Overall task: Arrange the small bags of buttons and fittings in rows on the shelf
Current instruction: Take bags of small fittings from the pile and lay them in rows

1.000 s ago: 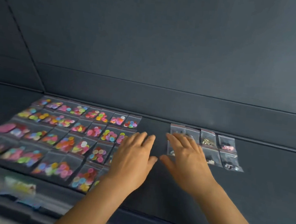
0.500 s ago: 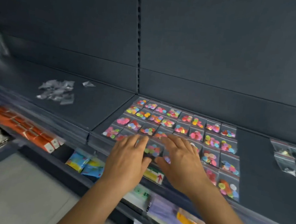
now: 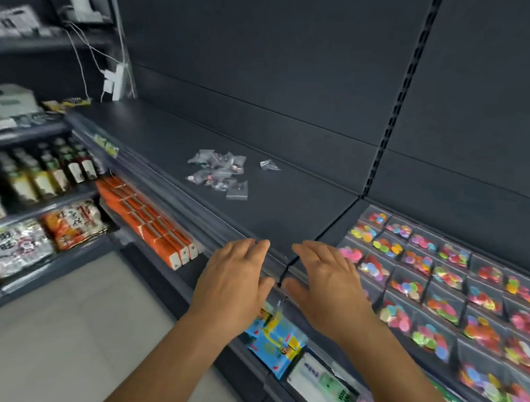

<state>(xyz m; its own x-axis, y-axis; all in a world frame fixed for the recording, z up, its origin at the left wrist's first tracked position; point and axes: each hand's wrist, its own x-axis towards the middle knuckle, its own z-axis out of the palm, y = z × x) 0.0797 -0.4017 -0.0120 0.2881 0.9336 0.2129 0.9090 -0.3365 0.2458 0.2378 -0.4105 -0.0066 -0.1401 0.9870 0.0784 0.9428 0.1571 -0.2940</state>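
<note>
A loose pile of small clear bags (image 3: pixel 219 173) with fittings lies on the dark shelf (image 3: pixel 172 138), with one stray bag (image 3: pixel 269 165) to its right. Rows of small bags of coloured buttons (image 3: pixel 445 278) cover the neighbouring shelf section on the right. My left hand (image 3: pixel 232 279) and my right hand (image 3: pixel 330 286) hover side by side over the shelf's front edge, fingers straight, holding nothing. Both are well short of the loose pile.
The shelf's back panel (image 3: pixel 272 54) rises behind. Below hang orange packs (image 3: pixel 147 221) and a blue packet (image 3: pixel 275 342). Bottles (image 3: pixel 41 170) and snack packs (image 3: pixel 72 220) fill shelves on the left. A white plug with cables (image 3: pixel 114 82) sits at the shelf's far left end.
The view has swung left from the button rows toward the loose pile. Both hands have come off the button bags and moved left to the shelf's front edge.
</note>
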